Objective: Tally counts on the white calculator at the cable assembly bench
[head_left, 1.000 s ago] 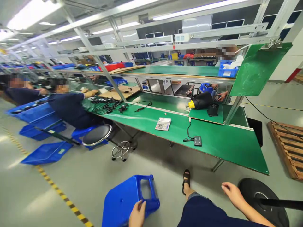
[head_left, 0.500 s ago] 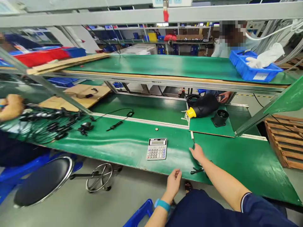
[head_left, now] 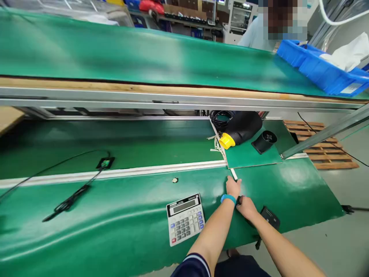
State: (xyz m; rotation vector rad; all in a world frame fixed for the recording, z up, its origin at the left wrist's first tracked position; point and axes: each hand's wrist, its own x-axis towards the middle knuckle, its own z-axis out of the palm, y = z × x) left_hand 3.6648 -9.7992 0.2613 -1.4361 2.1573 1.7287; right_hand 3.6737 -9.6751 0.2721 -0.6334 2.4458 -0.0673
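Note:
My left hand (head_left: pixel 233 186), with a turquoise band at the wrist, is closed at the near end of a narrow white strip-like piece (head_left: pixel 233 174); its fingers hide what joins there. Just below and to the right, my right hand (head_left: pixel 247 207) grips a black cable end (head_left: pixel 238 200), mostly covered by the fingers. Under my right forearm lies a black power adapter (head_left: pixel 270 217), and a short black plug (head_left: pixel 258 243) hangs by the bench edge. A grey calculator (head_left: pixel 186 219) lies to the left of my hands.
A small round piece (head_left: pixel 175 180) and a cable with a small circuit board (head_left: pixel 105 163) lie leftward on the green bench. Behind are a black bottle-shaped object with yellow mouth (head_left: pixel 240 129), a black cup-like part (head_left: pixel 264 141) and coiled cable (head_left: pixel 221 118). A shelf (head_left: pixel 173 90) crosses above.
My left hand has moved from the bench's front edge up to the white piece. My right hand has shifted down and right from it. The view has moved closer and rightward.

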